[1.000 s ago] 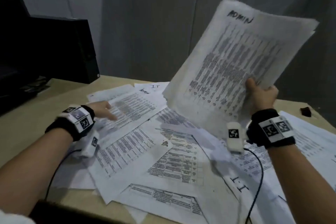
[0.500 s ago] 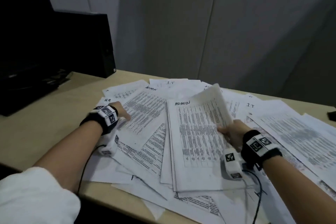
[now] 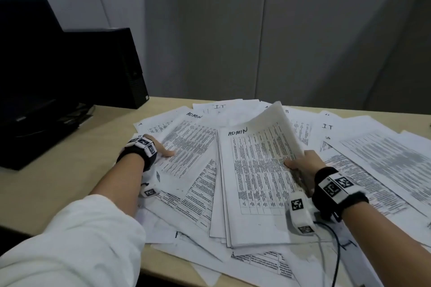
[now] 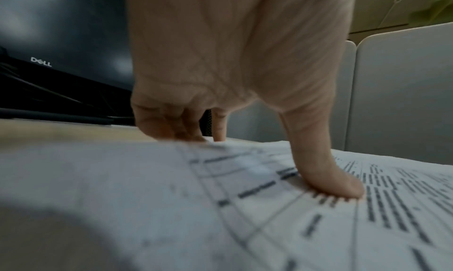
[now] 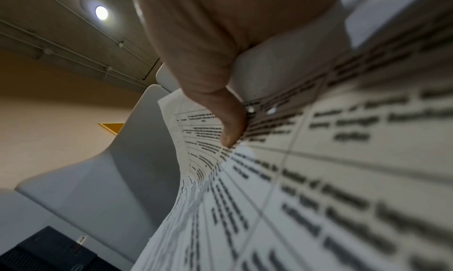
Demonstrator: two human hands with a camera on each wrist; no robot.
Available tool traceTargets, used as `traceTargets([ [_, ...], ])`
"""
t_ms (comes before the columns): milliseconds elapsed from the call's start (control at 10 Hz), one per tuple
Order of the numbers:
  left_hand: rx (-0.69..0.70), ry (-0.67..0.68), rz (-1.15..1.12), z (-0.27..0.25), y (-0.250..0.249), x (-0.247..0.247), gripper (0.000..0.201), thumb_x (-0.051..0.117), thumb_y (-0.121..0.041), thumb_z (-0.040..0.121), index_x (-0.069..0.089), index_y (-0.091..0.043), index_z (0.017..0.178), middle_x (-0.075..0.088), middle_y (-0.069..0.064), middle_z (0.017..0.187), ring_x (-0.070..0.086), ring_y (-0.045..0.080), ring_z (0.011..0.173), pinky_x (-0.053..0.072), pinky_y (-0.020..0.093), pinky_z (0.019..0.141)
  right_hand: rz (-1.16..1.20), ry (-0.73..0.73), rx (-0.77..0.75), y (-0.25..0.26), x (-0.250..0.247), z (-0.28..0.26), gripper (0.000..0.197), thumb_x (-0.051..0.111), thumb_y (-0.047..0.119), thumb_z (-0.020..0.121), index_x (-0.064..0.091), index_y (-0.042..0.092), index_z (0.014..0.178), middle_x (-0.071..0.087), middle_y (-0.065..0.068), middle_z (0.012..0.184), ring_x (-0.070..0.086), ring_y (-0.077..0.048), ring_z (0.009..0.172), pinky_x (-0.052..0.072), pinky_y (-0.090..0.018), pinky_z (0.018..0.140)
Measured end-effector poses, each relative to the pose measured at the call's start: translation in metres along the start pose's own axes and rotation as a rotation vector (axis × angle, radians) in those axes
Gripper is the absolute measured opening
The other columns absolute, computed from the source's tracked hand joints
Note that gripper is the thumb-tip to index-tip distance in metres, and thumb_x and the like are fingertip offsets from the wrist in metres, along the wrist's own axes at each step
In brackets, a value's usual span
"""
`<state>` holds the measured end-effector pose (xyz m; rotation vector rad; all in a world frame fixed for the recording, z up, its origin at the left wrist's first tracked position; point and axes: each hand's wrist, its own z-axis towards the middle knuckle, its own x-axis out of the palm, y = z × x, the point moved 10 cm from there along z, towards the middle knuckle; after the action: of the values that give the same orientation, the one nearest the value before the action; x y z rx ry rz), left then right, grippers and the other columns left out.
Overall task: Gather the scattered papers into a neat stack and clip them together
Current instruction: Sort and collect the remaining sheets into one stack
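Note:
Printed table sheets (image 3: 384, 165) lie scattered over the wooden desk (image 3: 58, 182). My right hand (image 3: 300, 165) grips the right edge of a stack headed ADMIN (image 3: 256, 182), which lies on the other sheets with its top right part curled upward. In the right wrist view its thumb (image 5: 232, 129) presses on the stack (image 5: 318, 178) and the fingers are hidden underneath. My left hand (image 3: 161, 150) holds the left edge of another ADMIN sheet (image 3: 186, 147). The thumb (image 4: 326, 174) lies on that sheet (image 4: 245, 197) and the fingers (image 4: 171, 124) curl down at its edge.
A black computer tower (image 3: 105, 65) and a dark monitor (image 3: 28, 77) stand at the back left of the desk. Grey partition panels (image 3: 279, 30) close off the back. Bare desk shows at the left, and sheets overhang the front edge (image 3: 205, 272).
My right hand has brought the ADMIN stack down from the air onto the spread sheets. The left hand has stayed on the left sheet.

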<state>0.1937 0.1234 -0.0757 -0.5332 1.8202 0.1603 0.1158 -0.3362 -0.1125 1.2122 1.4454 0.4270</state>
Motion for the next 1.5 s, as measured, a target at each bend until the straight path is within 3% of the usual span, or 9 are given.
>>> traceTargets([
  [300,0.109,-0.017,-0.137,-0.033,0.017,-0.034,0.031,0.064,-0.027,0.086,0.059,0.001,0.100,0.058,0.017,0.098,0.057,0.030,0.097,0.043,0.030,0.077,0.053,-0.052,0.034,-0.001,-0.001,0.010,0.042,0.072,0.005,0.076,0.057,-0.009,0.113,0.065,-0.023,0.101,0.061,-0.031,0.084,0.053,-0.044,0.086],
  [500,-0.011,0.191,-0.393,-0.061,0.051,0.016,0.017,0.063,-0.010,0.086,0.053,0.003,0.087,0.053,0.015,0.068,0.048,0.021,0.048,0.040,0.027,0.056,0.151,-0.050,0.070,-0.006,-0.005,0.006,0.037,0.069,0.004,0.079,0.056,-0.008,0.111,0.062,-0.017,0.082,0.061,-0.030,0.074,0.055,-0.040,0.073],
  [700,-0.078,0.177,-0.658,-0.082,0.042,0.040,0.050,0.056,-0.025,0.091,0.045,0.008,0.127,0.054,0.020,0.116,0.055,0.036,0.105,0.045,0.040,0.083,0.482,-0.063,0.123,-0.009,-0.031,0.007,0.020,0.060,0.003,0.085,0.056,0.002,0.105,0.050,-0.004,0.054,0.045,-0.013,0.037,0.038,-0.013,0.035],
  [800,-0.201,0.318,-0.959,-0.091,0.038,0.062,0.032,0.051,-0.028,0.092,0.048,0.000,0.105,0.055,0.022,0.091,0.058,0.033,0.081,0.044,0.040,0.078,0.535,-0.108,0.115,-0.022,-0.045,0.015,0.016,0.057,0.002,0.085,0.058,0.003,0.102,0.050,-0.004,0.057,0.045,-0.016,0.045,0.039,-0.015,0.036],
  [1000,-0.205,0.365,-1.220,-0.111,0.001,0.080,0.016,0.051,-0.019,0.093,0.048,-0.005,0.086,0.058,0.012,0.065,0.054,0.026,0.065,0.054,0.035,0.046,0.531,-0.143,0.106,-0.059,-0.054,0.037,0.043,0.062,0.011,0.078,0.056,0.000,0.119,0.059,-0.005,0.084,0.059,-0.026,0.091,0.051,-0.038,0.088],
  [1100,-0.151,0.249,-1.230,-0.106,-0.015,0.076,0.029,0.053,-0.018,0.091,0.053,0.000,0.114,0.066,0.022,0.093,0.063,0.034,0.089,0.054,0.045,0.080,0.451,-0.022,0.108,-0.072,-0.040,0.053,0.056,0.069,0.023,0.068,0.056,0.005,0.119,0.063,-0.013,0.111,0.060,-0.036,0.107,0.049,-0.049,0.094],
  [1200,-0.071,0.145,-1.036,-0.107,-0.026,0.062,0.043,0.047,-0.012,0.094,0.045,0.005,0.133,0.048,0.023,0.137,0.049,0.036,0.125,0.042,0.041,0.101,0.502,-0.037,0.123,-0.039,-0.033,-0.003,0.027,0.056,0.002,0.087,0.051,0.003,0.113,0.060,-0.012,0.095,0.058,-0.027,0.075,0.055,-0.026,0.062],
  [1300,-0.126,0.006,-0.932,-0.094,-0.002,0.054,0.040,0.043,-0.008,0.095,0.044,0.009,0.131,0.048,0.024,0.136,0.050,0.034,0.124,0.041,0.036,0.099,0.473,-0.029,0.120,-0.029,-0.031,-0.014,0.016,0.052,0.001,0.091,0.051,-0.005,0.105,0.052,-0.007,0.065,0.052,-0.016,0.045,0.039,-0.013,0.032],
  [1500,-0.184,-0.056,-1.003,-0.079,0.042,0.050,0.045,0.052,-0.016,0.089,0.048,0.000,0.132,0.049,0.022,0.136,0.051,0.036,0.123,0.044,0.038,0.099,0.388,0.202,0.043,0.017,-0.007,-0.025,0.012,0.052,0.007,0.092,0.046,0.003,0.083,0.048,0.004,0.037,0.040,-0.005,0.024,0.033,-0.009,0.031],
])
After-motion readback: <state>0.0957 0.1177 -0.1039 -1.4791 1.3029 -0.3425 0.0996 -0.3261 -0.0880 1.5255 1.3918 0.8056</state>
